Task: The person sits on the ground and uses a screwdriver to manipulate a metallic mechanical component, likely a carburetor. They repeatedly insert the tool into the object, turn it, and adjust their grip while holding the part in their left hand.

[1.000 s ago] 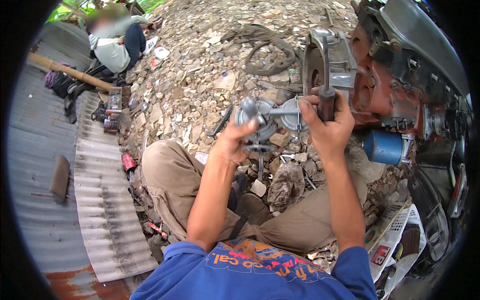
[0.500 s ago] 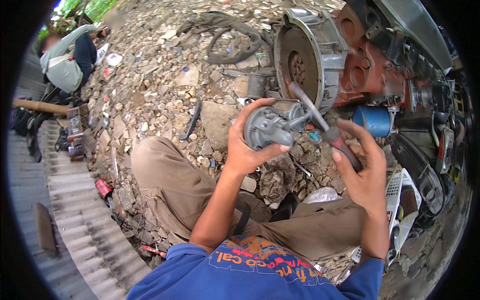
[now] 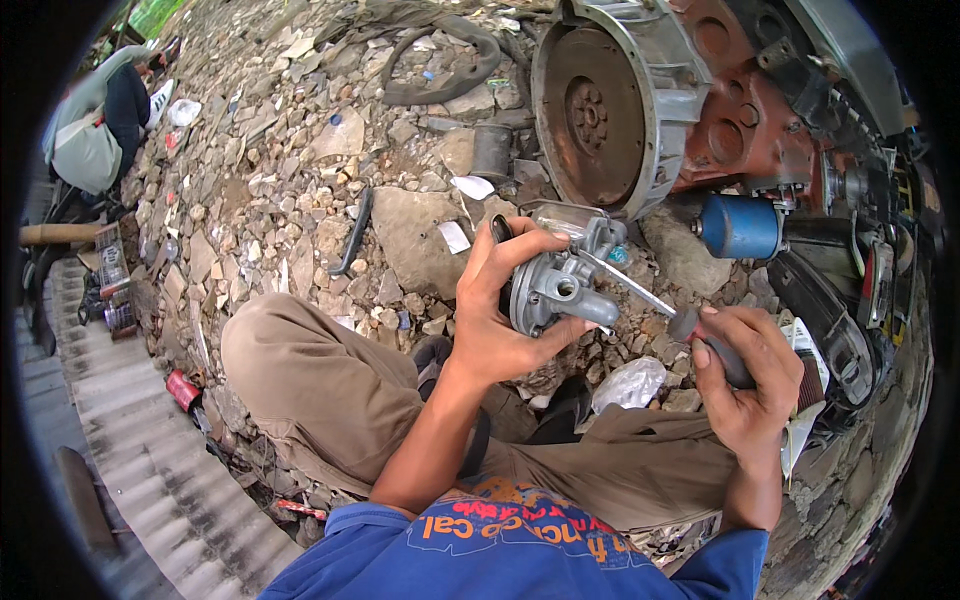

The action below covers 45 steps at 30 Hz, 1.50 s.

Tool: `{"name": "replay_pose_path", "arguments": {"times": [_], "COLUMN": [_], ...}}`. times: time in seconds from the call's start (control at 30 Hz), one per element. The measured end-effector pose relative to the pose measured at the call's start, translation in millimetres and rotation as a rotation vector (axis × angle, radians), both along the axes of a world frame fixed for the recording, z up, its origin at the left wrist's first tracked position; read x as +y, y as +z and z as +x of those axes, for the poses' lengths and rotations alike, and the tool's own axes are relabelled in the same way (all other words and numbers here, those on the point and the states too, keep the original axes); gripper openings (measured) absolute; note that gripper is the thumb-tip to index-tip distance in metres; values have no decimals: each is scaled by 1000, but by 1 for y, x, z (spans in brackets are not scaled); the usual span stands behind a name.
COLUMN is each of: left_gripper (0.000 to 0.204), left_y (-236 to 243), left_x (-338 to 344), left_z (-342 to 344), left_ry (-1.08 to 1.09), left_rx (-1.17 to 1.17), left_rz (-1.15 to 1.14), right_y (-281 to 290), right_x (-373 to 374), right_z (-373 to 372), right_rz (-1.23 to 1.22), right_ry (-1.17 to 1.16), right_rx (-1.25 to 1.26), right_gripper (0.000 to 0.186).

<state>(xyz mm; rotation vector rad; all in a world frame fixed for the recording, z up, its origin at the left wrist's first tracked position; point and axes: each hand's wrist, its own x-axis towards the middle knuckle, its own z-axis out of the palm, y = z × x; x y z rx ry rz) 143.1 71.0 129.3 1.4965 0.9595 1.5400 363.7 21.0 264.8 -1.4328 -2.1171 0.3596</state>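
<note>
My left hand is wrapped round a grey cast-metal fuel pump, fingers behind it and thumb along its near side. A round port faces up on the pump, and a clear bowl shows at its far side. In my right hand is a screwdriver with a red and black handle, pinched between thumb and fingers. Its thin shank slants up and left, the tip at the pump's upper right part. Whether the tip sits in a screw is too small to tell.
A large engine with a grey flywheel housing and a blue filter stands ahead right. Rubble covers the ground, with a black curved bar and a clear plastic bag. Another person sits far left.
The screwdriver's tip has come down from above to the pump. My left hand has turned the pump, so its port and clear bowl show more. My view has shifted slightly right.
</note>
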Motion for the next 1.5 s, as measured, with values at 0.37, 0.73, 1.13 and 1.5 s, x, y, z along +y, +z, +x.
{"name": "replay_pose_path", "arguments": {"times": [0.37,0.73,1.13,1.5], "left_gripper": [67,68,67,63], "left_y": [-11,-7,-10,-14], "left_x": [-17,-21,-25,-29], "left_z": [-16,-31,-32,-29], "left_ry": [-2,-51,48,63], "left_rx": [12,153,230,93], "left_rz": [-132,-191,-246,-346], "right_y": [-12,-2,-21,-29], "right_x": [10,10,17,13], "right_z": [-8,-5,-9,-4], "right_rz": [-53,-88,-268,-153], "right_ry": [153,91,47,-51], "right_rx": [-9,-50,398,182], "right_gripper": [41,47,41,39]}}
